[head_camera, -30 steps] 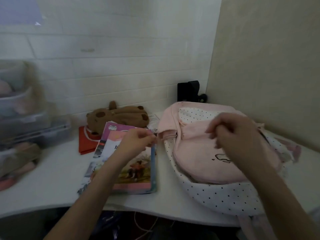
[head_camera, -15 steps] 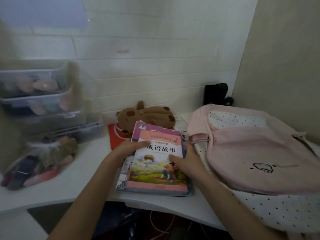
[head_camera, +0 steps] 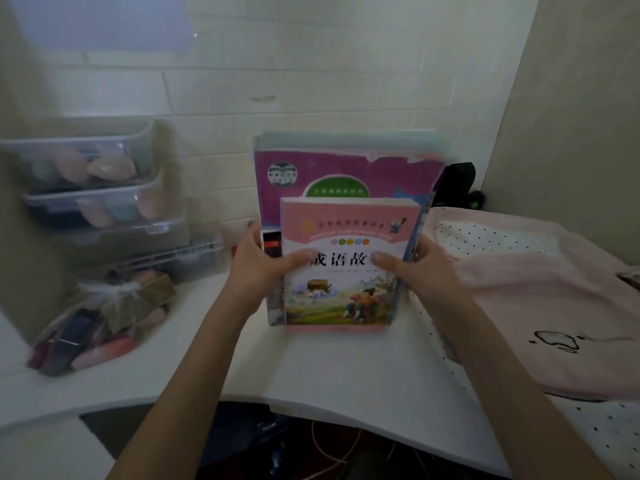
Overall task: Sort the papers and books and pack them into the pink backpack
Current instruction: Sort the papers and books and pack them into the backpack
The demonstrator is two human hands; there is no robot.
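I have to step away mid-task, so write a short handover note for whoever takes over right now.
Left hand: grips the left edge of the book stack, thumb across the front cover.
Right hand: grips the right edge the same way.
Stack: stood upright on the white desk, pink storybook in front, larger purple book behind it, more sheets or books at the back.
Pink backpack: lies flat to the right; I cannot tell whether it is open.
Done: stack gathered.
Left: open the backpack if needed, slide the stack in.
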